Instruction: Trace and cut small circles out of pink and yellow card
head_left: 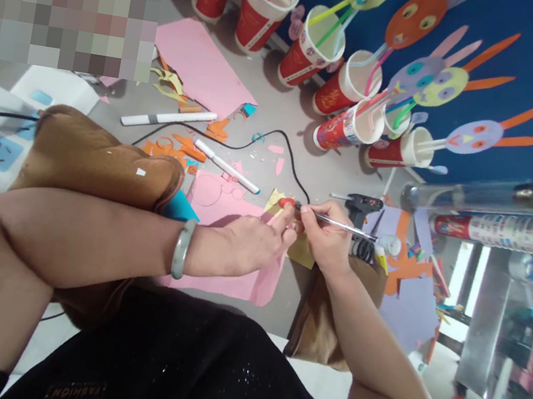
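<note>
Pen (pixel 343 225), slim, silvery, dark-fronted, grasped by right hand (pixel 329 242), left hand (pixel 254 241) at small red piece (pixel 287 201), left grip unclear

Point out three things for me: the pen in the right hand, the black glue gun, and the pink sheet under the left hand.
Pen (pixel 346 227): head view, on its silver barrel.
Black glue gun (pixel 365 206): head view, on its body.
Pink sheet (pixel 240 287): head view, near its lower edge.

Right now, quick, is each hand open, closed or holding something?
Left hand: at a small red piece; grip can't be told.
Right hand: closed, holding a pen.
</note>
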### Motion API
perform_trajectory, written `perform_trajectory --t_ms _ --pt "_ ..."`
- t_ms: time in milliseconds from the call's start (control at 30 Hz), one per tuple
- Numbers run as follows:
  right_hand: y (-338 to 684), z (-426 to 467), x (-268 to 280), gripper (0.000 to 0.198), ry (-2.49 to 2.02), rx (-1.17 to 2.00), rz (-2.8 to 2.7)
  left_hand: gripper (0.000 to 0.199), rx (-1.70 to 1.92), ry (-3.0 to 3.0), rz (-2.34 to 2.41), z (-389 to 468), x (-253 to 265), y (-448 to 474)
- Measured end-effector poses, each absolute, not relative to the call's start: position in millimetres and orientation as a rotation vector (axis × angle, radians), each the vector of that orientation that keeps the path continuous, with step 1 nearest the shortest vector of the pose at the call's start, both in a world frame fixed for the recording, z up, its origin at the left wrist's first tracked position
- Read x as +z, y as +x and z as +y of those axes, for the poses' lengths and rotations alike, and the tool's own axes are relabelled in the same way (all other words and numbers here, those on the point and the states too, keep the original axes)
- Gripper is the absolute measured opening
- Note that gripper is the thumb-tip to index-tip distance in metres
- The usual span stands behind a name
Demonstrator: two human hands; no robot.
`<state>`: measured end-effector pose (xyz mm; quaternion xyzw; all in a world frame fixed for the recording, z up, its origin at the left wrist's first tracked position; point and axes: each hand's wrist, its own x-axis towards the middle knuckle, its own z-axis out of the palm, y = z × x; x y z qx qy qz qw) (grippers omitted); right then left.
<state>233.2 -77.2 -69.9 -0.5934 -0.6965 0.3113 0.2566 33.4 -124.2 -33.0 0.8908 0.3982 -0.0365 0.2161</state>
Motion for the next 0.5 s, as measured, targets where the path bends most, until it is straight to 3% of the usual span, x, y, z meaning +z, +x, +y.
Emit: perform_trajectory --t_ms 500 --pt "231.6 -92.4 -68.0 0.030 -1.605 0.748 -1.979 0.057 0.026 2.474 1.170 -126.6 -45.4 37.8"
